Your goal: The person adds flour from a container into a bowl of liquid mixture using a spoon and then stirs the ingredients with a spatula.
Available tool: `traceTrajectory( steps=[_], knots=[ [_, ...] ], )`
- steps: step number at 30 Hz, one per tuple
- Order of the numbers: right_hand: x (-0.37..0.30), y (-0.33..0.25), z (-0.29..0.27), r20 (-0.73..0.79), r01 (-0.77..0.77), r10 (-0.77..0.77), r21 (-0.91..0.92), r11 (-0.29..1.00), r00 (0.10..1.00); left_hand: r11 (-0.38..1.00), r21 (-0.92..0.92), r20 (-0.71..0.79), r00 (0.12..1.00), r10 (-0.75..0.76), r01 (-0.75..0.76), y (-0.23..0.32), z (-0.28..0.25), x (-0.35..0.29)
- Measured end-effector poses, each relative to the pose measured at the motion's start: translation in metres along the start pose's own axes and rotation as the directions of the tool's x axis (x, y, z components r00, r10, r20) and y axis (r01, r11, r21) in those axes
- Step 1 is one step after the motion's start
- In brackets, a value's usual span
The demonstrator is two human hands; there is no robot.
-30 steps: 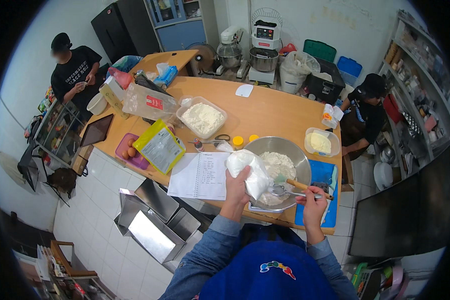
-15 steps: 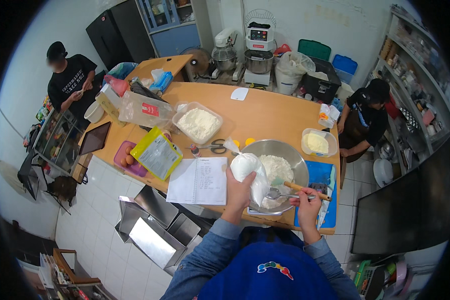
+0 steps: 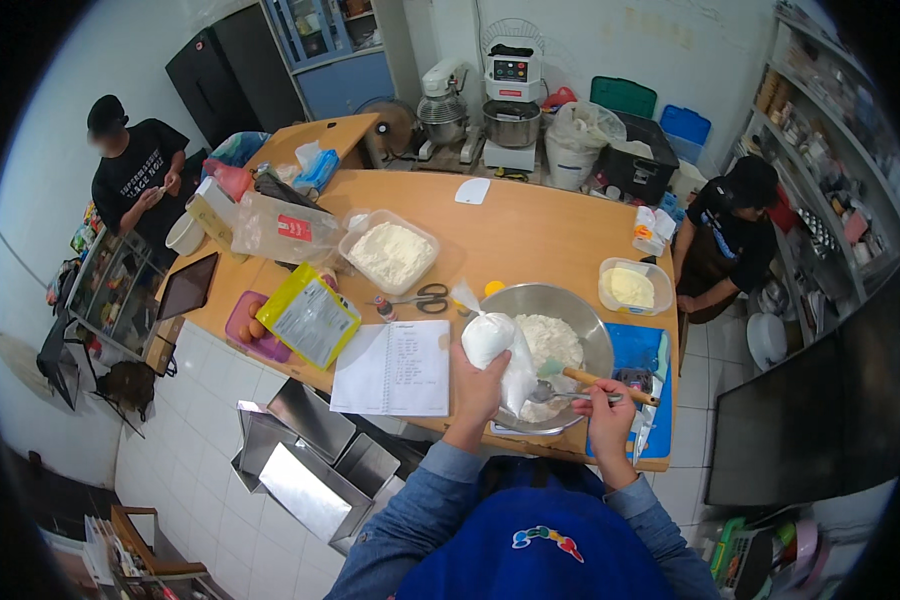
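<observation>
My left hand [image 3: 478, 392] is closed round a clear plastic bag of white powder [image 3: 488, 340], held over the left side of a large steel mixing bowl [image 3: 601, 335]. My right hand [image 3: 608, 422] grips the handle of a metal spoon [image 3: 542, 392], whose head is beside the lower part of the bag, above the bowl. White flour [image 3: 553, 338] lies heaped in the bowl. A spatula [image 3: 610, 386] with a wooden handle and a pale green blade rests across the bowl's right rim. Whether the spoon touches the bag I cannot tell.
Left of the bowl are an open notebook [image 3: 392, 368], scissors [image 3: 425, 298], a yellow packet [image 3: 308, 318] and a flour tub [image 3: 432, 245]. A blue mat [image 3: 625, 345] and a tub of pale yellow powder [image 3: 635, 288] are right. Metal tins [image 3: 310, 480] stand below the table edge. Two other people stand nearby.
The whole view has shifted slightly. Both hands keep their hold on the bag and the spoon, with hardly any movement over the bowl.
</observation>
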State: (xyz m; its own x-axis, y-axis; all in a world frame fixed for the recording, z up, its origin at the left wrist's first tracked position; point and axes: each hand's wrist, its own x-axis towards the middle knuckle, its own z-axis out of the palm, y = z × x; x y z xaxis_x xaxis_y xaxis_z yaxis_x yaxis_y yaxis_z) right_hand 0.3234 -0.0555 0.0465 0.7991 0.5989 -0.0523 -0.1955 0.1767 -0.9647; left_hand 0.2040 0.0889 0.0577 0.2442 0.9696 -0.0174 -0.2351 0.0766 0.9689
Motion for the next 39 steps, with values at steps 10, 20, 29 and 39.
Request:
traceTrajectory(
  steps=[10,20,29,39],
  knots=[
    [0.005,-0.002,-0.004,0.020,-0.013,0.013,-0.012,1.000,1.000,0.984,0.145,-0.015,0.995,0.102,-0.099,-0.007,0.007,0.000],
    [0.011,-0.010,-0.010,0.007,-0.033,0.033,0.002,0.999,0.999,0.942,-0.284,-0.037,0.980,-0.197,0.179,0.002,0.002,0.005],
    [0.019,-0.023,-0.010,-0.016,-0.048,0.048,0.004,0.999,0.999,0.475,-0.750,0.342,0.885,-0.317,0.460,0.005,-0.027,0.014],
    [0.020,-0.026,-0.010,-0.060,-0.030,0.029,-0.015,0.999,0.998,0.454,-0.800,0.283,0.914,-0.290,0.392,0.021,-0.030,0.012]
  ],
)
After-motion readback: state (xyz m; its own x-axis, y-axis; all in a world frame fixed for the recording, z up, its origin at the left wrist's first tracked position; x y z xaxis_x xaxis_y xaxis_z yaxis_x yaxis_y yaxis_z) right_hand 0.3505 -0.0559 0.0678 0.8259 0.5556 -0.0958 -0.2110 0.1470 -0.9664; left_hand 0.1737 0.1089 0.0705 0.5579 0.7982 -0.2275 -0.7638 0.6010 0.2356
